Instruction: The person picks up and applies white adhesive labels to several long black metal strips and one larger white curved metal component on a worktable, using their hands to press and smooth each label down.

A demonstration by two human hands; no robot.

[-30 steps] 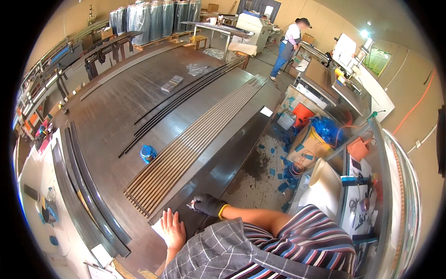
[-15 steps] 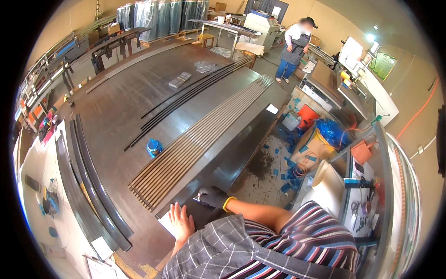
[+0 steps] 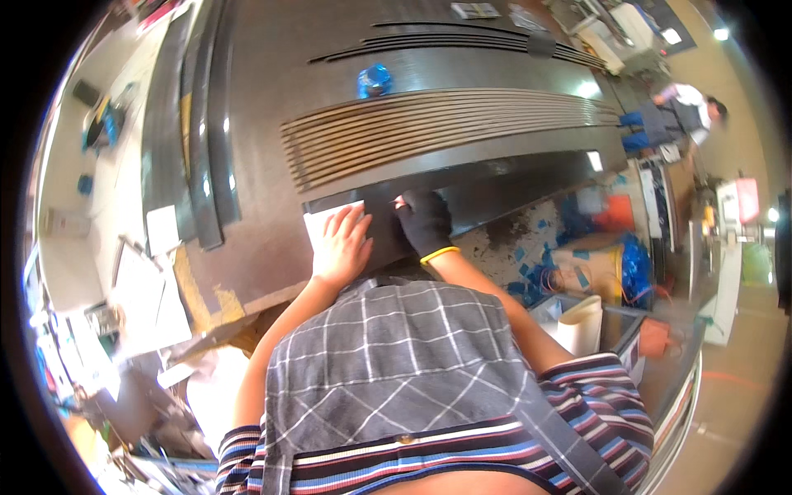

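My left hand (image 3: pixel 341 246) is bare and lies flat with its fingers spread. It rests on a white sheet (image 3: pixel 317 221) at the left end of a long, dark, glossy strip (image 3: pixel 503 183). My right hand (image 3: pixel 426 224), in a black glove with a yellow cuff, is closed over the same strip, just right of the left hand. A small pale bit shows at its fingertips; whether that is a held thing or a bare fingertip I cannot make out. Beyond the strip lies a row of several thin, brownish metal bars (image 3: pixel 429 128), side by side and apart from both hands.
Behind the bars are a blue-wrapped round object (image 3: pixel 375 81) and several thin black rods (image 3: pixel 462 44). Long dark profiles (image 3: pixel 198 132) lie at the left. A blue-littered floor and a bin (image 3: pixel 606 268) are right of the table. Another person (image 3: pixel 683 111) stands far right.
The view has turned and tilted down, so the bars now run across it and more of my apron shows. Both hands remain at the strip's near end, the left still flat, the right still closed.
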